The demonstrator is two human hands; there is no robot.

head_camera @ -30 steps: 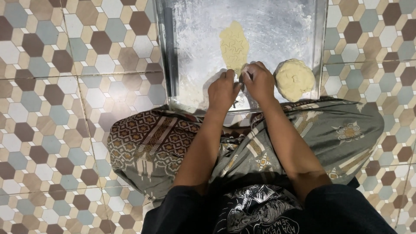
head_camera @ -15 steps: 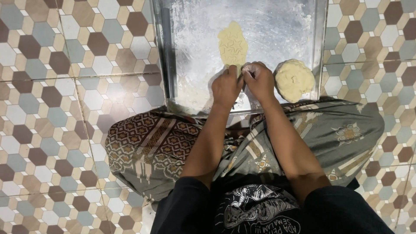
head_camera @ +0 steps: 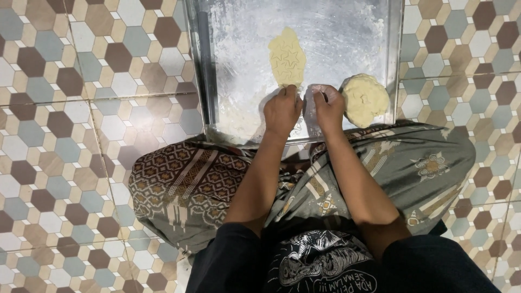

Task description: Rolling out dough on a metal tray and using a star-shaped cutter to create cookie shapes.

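Floury fingers of my left hand [head_camera: 282,108] press down at the near edge of the flat dough sheet [head_camera: 286,57] with star cuts; grip not clear. My right hand [head_camera: 328,106] is pinched shut on something small, can't tell what. Dough ball [head_camera: 364,99] just beside it. All on metal tray [head_camera: 217,70] over tiled floor [head_camera: 81,108]; patterned cloth [head_camera: 184,184] across my lap.

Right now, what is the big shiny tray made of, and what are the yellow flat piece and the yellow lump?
The tray looks like bare metal: grey, reflective, dusted white. The flat piece and the lump look like soft, pale yellow dough; star outlines are pressed into the flat piece. The floor looks like glossy ceramic tile.
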